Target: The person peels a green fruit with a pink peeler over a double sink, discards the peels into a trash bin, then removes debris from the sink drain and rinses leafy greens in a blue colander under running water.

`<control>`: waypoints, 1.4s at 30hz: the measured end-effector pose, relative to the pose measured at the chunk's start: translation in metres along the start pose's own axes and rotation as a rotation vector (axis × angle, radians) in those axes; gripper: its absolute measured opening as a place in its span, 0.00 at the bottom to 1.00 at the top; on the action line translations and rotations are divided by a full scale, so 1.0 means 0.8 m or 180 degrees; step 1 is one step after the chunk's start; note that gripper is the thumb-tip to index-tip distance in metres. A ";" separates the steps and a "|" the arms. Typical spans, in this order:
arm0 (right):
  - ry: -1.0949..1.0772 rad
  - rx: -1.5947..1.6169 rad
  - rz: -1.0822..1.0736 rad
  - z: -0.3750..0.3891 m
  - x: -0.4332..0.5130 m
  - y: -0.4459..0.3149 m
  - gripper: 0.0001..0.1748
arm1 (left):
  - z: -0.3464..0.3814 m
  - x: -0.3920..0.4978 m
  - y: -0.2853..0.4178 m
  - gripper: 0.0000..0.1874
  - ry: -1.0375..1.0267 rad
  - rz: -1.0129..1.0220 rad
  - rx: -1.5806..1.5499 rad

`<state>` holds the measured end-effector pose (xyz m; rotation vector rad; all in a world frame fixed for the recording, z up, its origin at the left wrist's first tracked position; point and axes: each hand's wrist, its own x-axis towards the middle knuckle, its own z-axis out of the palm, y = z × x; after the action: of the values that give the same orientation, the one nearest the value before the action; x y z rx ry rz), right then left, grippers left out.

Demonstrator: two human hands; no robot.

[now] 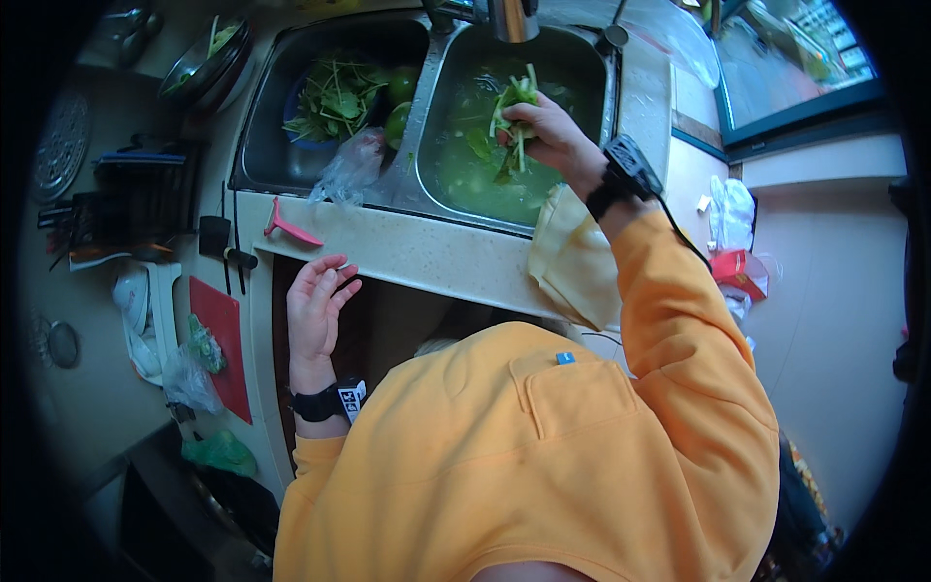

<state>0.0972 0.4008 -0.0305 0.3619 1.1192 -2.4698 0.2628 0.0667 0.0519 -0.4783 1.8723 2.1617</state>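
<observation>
My right hand (542, 134) grips a bunch of leafy greens (518, 94) over the right sink basin (429, 138), which holds greenish water with some loose leaves in it. Before the counter edge, my left hand (318, 302) is raised with its fingers apart and nothing in them. Just above it a pink peeler (294, 231) lies on the counter. In the left basin (254, 153), more leafy greens (338, 98) sit in a blue container, beside green round fruits or vegetables (398, 125) and a clear plastic bag (349, 167).
The faucet (513, 18) juts over the right basin. A pale yellow cloth (574, 262) hangs over the counter edge under my right forearm. At left stand a red cutting board (222, 349), a knife rack (138, 196) and stacked bowls (211, 69). An open window (793, 65) is at the upper right.
</observation>
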 end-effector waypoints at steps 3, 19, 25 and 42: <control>0.0445 -0.0364 0.0034 -0.004 0.007 0.006 0.13 | -0.006 0.011 0.000 0.14 -0.0081 -0.0043 0.0084; 0.0835 0.0146 -0.0525 -0.005 0.013 0.023 0.10 | -0.035 0.037 -0.020 0.13 -0.0483 -0.0347 -0.0152; 0.0438 0.1161 -0.1518 -0.036 -0.087 -0.080 0.12 | 0.008 0.055 -0.022 0.15 -0.0712 -0.0433 0.0022; 0.3541 0.0516 -0.2577 -0.640 -0.751 -0.085 0.09 | 0.265 -0.017 -0.018 0.16 -0.0561 0.0024 0.0789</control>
<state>0.6319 0.9828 -0.0813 1.7928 1.6874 -3.0798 0.2621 0.2788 0.0704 -0.2231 2.0061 1.8721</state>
